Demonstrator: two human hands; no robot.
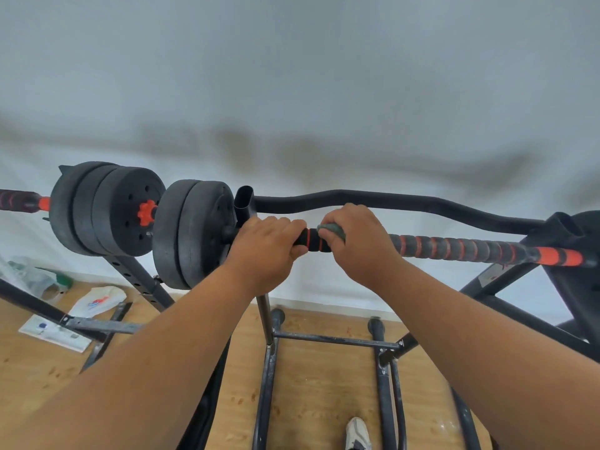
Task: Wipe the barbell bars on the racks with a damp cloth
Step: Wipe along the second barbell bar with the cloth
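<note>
Wiping: my right hand (354, 241) wraps the cloth (332, 231) round the bar (454, 248), centre frame; left hand (269, 245) clamps it at nine o'clock
Next: I judge, slide cloth toward three o'clock, grip firm

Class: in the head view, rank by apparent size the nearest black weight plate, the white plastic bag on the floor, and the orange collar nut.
1. Nearest weight plate
2. White plastic bag
3. Orange collar nut
</note>
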